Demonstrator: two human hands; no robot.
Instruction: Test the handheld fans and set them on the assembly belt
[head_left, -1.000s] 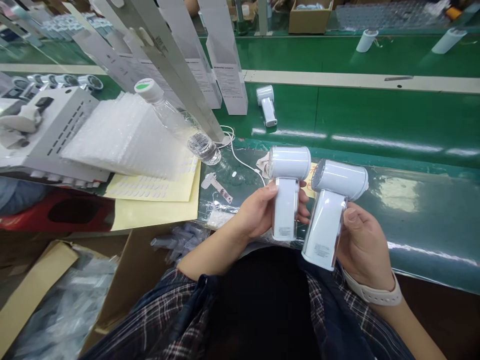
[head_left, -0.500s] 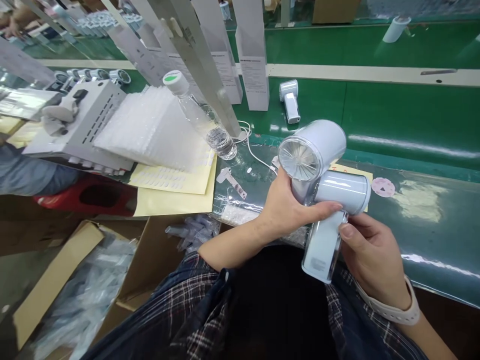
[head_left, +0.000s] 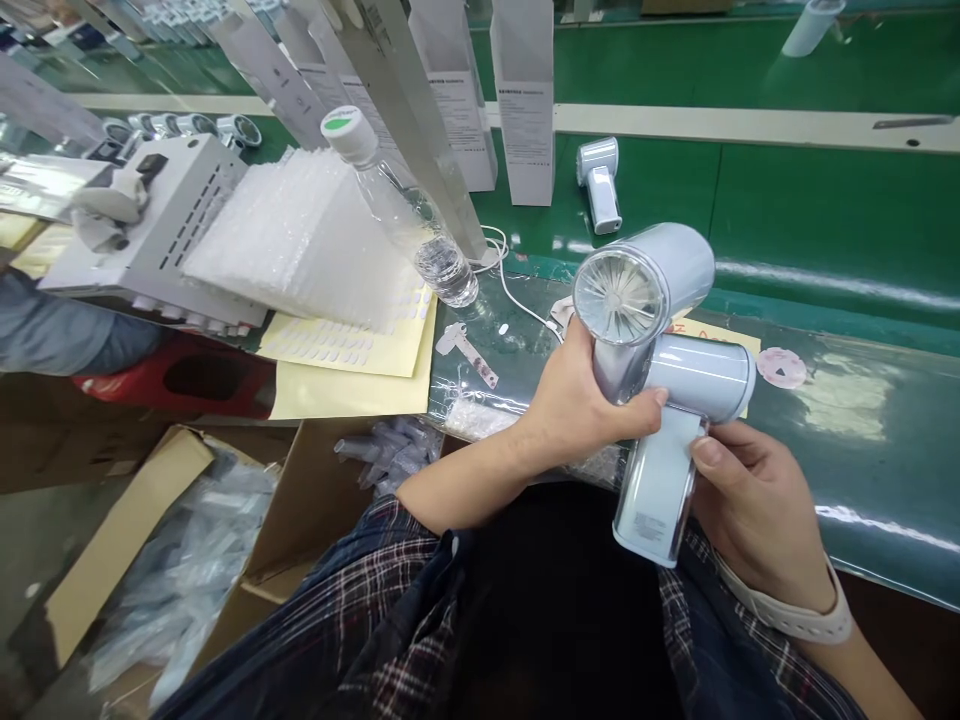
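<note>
Two pale blue, hair-dryer-shaped handheld fans are up in front of my lap. My left hand [head_left: 585,400] is wrapped round the handle of the upper fan [head_left: 679,265], whose round grille faces left. Its thumb presses across the lower fan [head_left: 705,375], just below that fan's barrel. My right hand [head_left: 765,510] is closed on the right side of the lower fan's handle, thumb on the near face. That handle points down, with small print near its end. The right fingers behind it are partly hidden.
A water bottle [head_left: 405,215] leans by a metal post [head_left: 427,130]. Bubble-wrap sheets [head_left: 292,240] lie on yellow sticker sheets [head_left: 352,390]. White boxes [head_left: 525,110] and another fan [head_left: 600,185] are on the green belt. An open carton [head_left: 292,510] stands lower left. Part of another person's sleeve [head_left: 60,330] shows at far left.
Both hands and the two fans sit slightly farther right in view. The view has tipped down a little, and the background sits higher. The grip looks the same.
</note>
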